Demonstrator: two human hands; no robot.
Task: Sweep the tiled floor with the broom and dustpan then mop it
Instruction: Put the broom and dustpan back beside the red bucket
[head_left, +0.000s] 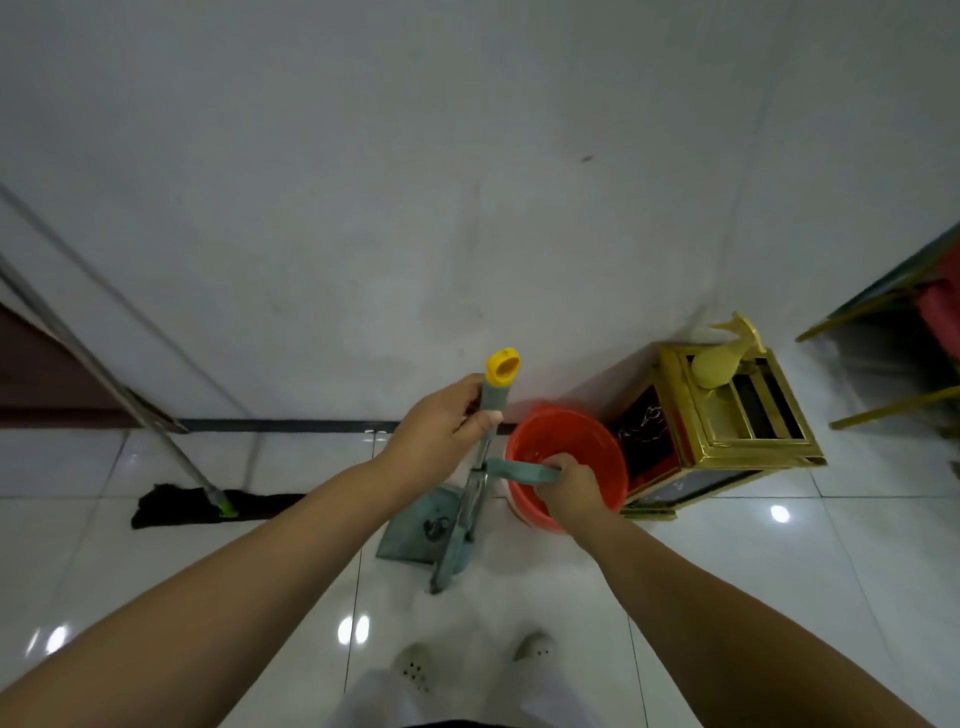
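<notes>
My left hand (441, 431) grips the top of an upright teal handle with a yellow cap (503, 366). Its shaft runs down to a teal dustpan (415, 525) standing on the white tiles, with dark debris in it. My right hand (569, 483) is closed on a second teal handle piece (519, 470) that lies crosswise from that shaft, over the rim of an orange bucket (597, 447). I cannot tell whether that piece belongs to the broom or the dustpan. A mop (208, 506) with a flat black head rests on the floor at left, its silver pole leaning against the wall.
A gold-framed glass box (753, 447) stands right of the bucket with a yellow spray bottle (719, 364) on top. Gold furniture legs (893, 405) are at the far right. A white wall is straight ahead and a dark door (47, 384) at left. My shoes (415, 667) are below.
</notes>
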